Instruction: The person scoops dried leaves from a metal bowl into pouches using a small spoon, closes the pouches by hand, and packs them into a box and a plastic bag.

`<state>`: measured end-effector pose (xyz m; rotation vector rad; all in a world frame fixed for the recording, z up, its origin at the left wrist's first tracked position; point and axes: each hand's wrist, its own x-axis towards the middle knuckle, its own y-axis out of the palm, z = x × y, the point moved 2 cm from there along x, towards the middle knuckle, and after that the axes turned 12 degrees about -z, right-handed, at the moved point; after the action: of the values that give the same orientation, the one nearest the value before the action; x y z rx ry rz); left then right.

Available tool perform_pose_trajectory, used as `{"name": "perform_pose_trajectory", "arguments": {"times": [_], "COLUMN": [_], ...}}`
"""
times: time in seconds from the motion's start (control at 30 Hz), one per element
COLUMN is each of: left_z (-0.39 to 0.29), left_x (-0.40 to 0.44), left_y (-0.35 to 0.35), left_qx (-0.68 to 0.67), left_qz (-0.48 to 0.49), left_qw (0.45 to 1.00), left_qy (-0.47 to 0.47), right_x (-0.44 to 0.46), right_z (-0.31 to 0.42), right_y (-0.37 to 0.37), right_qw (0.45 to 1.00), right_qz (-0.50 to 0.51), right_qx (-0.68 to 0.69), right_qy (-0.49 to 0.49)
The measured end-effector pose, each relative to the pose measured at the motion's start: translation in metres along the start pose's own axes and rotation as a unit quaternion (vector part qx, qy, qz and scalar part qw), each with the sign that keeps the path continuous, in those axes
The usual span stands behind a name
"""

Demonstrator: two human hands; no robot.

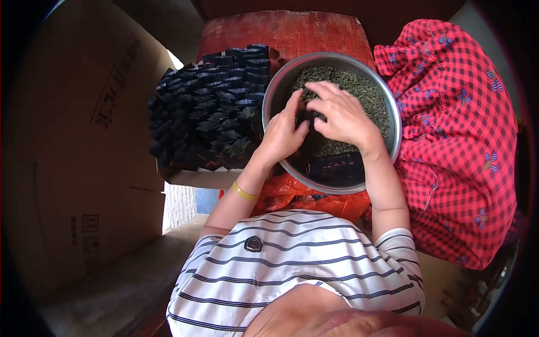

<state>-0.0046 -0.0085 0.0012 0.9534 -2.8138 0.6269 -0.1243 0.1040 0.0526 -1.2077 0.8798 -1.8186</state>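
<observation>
Both hands are over a steel bowl (394,112) of dried green leaves (368,92) that look like tea. My left hand (283,132) is at the bowl's left side, its thumb and fingers curled around a dark shape that looks like a small black packet (305,115). My right hand (341,117) is just beside it, fingers spread and bent toward that packet, with nothing visible in them. The packet is mostly hidden in shadow between the hands. More black packets with reddish print (337,168) lie inside the bowl's near edge.
Many filled-looking black packets (213,106) stand in rows in a shallow box (202,178) on the left. A red wooden table (286,31) supports the bowl. Red checked cloth (449,129) is at right, a large cardboard box (73,140) at left, orange-red plastic (281,194) below the bowl.
</observation>
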Motion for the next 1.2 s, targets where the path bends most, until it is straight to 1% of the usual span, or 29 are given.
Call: {"name": "perform_pose_trajectory", "arguments": {"times": [0.03,0.07,0.13,0.17,0.2,0.27,0.3,0.4,0.43,0.47,0.5,0.53,0.6,0.63,0.77,0.87,0.93,0.97,1.0,1.03,1.07,1.13,1.17,1.2], "left_z": [0.000,0.001,0.004,0.003,0.002,-0.001,-0.001,0.000,0.000,0.000,-0.001,-0.001,-0.002,-0.002,0.003,0.005,-0.001,-0.002,-0.001,0.001,0.004,0.012,0.014,0.015], "left_x": [-0.001,-0.004,-0.005,-0.004,-0.003,-0.002,-0.001,-0.002,-0.001,-0.002,-0.002,-0.001,-0.002,-0.002,-0.003,-0.002,-0.002,-0.001,-0.001,-0.001,-0.001,-0.002,-0.002,-0.002], "left_y": [-0.001,-0.001,0.000,0.001,0.002,0.003,0.002,-0.001,-0.001,-0.001,-0.001,-0.002,-0.002,-0.003,-0.003,-0.003,-0.005,-0.005,-0.005,-0.003,-0.002,-0.003,-0.004,-0.002], "left_qx": [0.025,0.051,0.046,0.058,0.068,0.063,0.062,0.055,0.043,0.043,0.014,-0.015,-0.016,-0.016,-0.060,-0.134,-0.132,-0.131,-0.132,-0.192,-0.252,-0.249,-0.248,-0.248], "left_qz": [-0.007,-0.010,-0.017,-0.013,-0.011,-0.021,-0.014,-0.019,-0.029,-0.027,-0.034,-0.042,-0.049,-0.057,-0.080,-0.095,-0.096,-0.098,-0.099,-0.080,-0.061,-0.064,-0.064,-0.067], "left_qw": [1.000,0.998,0.997,0.997,0.996,0.996,0.997,0.998,0.999,0.999,0.999,0.999,0.999,0.998,0.995,0.986,0.986,0.986,0.985,0.976,0.963,0.964,0.964,0.964], "left_qy": [0.016,0.029,0.052,0.055,0.056,0.058,0.040,0.002,-0.007,-0.008,-0.013,-0.017,-0.016,-0.016,-0.028,-0.042,-0.043,-0.045,-0.046,-0.057,-0.068,-0.071,-0.074,-0.074], "right_x": [0.001,0.000,-0.003,-0.001,0.000,-0.001,0.001,0.001,0.002,0.004,0.005,0.006,0.009,0.008,0.009,0.010,0.010,0.010,0.010,0.011,0.011,0.012,0.012,0.010], "right_z": [0.000,0.000,-0.003,-0.002,-0.005,-0.011,-0.015,-0.022,-0.024,-0.027,-0.029,-0.026,-0.018,-0.017,-0.014,-0.009,-0.007,-0.006,-0.005,-0.005,-0.005,-0.009,-0.013,-0.014], "right_y": [-0.005,0.000,0.016,0.016,0.014,0.007,0.002,-0.013,-0.013,-0.014,-0.015,-0.017,-0.017,-0.013,-0.013,-0.013,-0.011,-0.009,-0.009,-0.009,-0.009,-0.008,-0.007,-0.007], "right_qw": [0.999,1.000,0.994,0.993,0.993,0.997,0.993,0.989,0.989,0.983,0.976,0.976,0.980,0.983,0.987,0.986,0.971,0.971,0.967,0.962,0.962,0.936,0.928,0.928], "right_qz": [-0.012,-0.009,0.086,0.112,0.107,0.060,0.050,0.029,0.029,0.038,0.047,0.045,0.057,0.029,0.014,-0.010,-0.034,-0.034,-0.060,-0.085,-0.082,-0.041,-0.004,-0.001], "right_qx": [-0.028,-0.023,-0.071,-0.041,-0.048,0.053,0.101,0.137,0.140,0.176,0.210,0.209,0.175,0.167,0.143,0.157,0.206,0.206,0.224,0.243,0.244,0.324,0.347,0.347], "right_qy": [0.010,0.009,-0.009,0.005,0.006,-0.001,0.014,0.042,0.044,0.041,0.038,0.040,0.081,0.071,0.079,0.062,0.119,0.119,0.106,0.092,0.091,0.130,0.138,0.136]}}
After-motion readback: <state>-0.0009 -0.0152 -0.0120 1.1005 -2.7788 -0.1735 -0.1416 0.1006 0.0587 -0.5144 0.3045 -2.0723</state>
